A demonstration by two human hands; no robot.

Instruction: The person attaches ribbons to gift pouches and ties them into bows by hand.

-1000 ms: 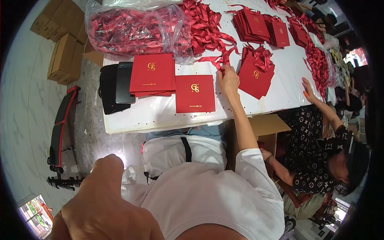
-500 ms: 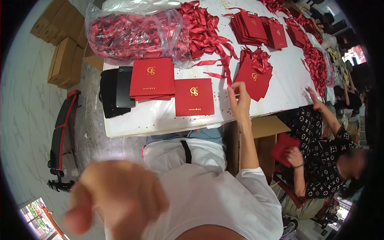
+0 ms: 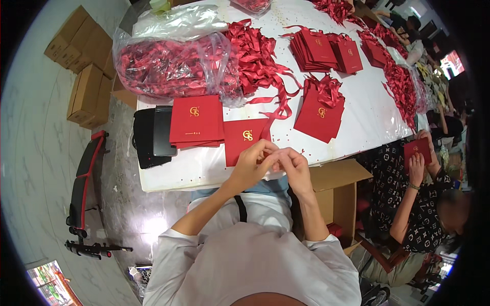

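My left hand (image 3: 251,167) and my right hand (image 3: 297,171) meet above the table's near edge, fingertips pinched together. A red satin ribbon (image 3: 279,113) runs from the tangled ribbon pile (image 3: 251,53) down to my fingers, which close on its end; the end itself is hidden. Just beyond my left hand lies a flat red bag (image 3: 240,136) with a gold emblem, partly covered by my fingers and the ribbon. To its left sits a stack of similar red bags (image 3: 196,120). Right of the ribbon, several red bags with ribbon handles (image 3: 317,116) lie fanned out.
A clear plastic bag of red ribbons (image 3: 173,66) fills the far left of the white table (image 3: 168,178). A black pouch and dark flat case (image 3: 164,130) lie near the left edge. An open carton (image 3: 334,204) stands right, beside a co-worker (image 3: 393,188) holding a red bag.
My left hand has come up from the lower left to meet my right. My right hand has drawn the ribbon end nearer. The co-worker has raised a red bag into both hands.
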